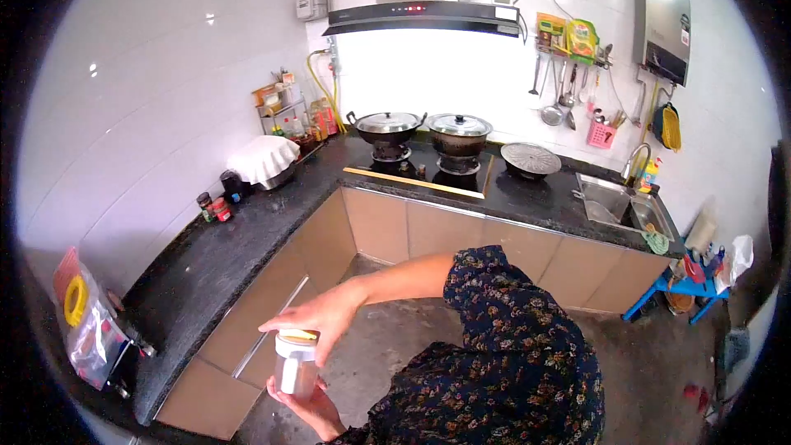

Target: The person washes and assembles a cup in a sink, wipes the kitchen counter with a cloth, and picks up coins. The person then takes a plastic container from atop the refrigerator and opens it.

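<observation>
I see a small see-through jar (295,375) with a white lid (294,349), held upright in front of the lower cabinets. A yellow patch shows on top of the lid. My left hand (311,409) grips the jar from below, its fingers partly hidden by the jar. From above, my right hand (329,321) reaches over the lid, thumb and fingers closed around it. What is inside the jar is too blurred to make out. A dark floral sleeve (494,297) covers the right upper arm.
A dark counter (198,255) runs along the left and back walls. A lidded wok (387,125) and a lidded pot (459,140) stand on the stove. Spice jars (221,209) and a cloth-covered bowl (264,161) are at left. The sink (606,198) and blue stool (696,287) are right.
</observation>
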Motion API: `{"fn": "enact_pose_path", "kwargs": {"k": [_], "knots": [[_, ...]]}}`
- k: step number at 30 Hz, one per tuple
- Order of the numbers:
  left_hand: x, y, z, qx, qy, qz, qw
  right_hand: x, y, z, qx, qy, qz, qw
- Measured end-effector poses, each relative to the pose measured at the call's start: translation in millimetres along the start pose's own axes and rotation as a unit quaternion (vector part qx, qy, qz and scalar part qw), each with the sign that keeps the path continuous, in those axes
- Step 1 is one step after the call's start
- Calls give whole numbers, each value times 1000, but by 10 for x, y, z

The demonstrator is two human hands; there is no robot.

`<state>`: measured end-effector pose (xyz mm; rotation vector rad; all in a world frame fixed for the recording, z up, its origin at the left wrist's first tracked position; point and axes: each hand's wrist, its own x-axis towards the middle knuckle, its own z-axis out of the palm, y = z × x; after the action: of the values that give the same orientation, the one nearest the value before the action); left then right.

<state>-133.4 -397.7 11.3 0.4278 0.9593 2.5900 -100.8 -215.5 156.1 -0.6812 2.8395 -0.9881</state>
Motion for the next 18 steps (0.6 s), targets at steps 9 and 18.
{"fn": "enact_pose_path", "kwargs": {"k": [9,18], "knots": [[-90,-92,88,-30,42,-67,996,-32,46,228,-90,173,174,965],[-228,-50,130,-44,63,-26,997,-21,124,125,174,28,-1,984]]}}
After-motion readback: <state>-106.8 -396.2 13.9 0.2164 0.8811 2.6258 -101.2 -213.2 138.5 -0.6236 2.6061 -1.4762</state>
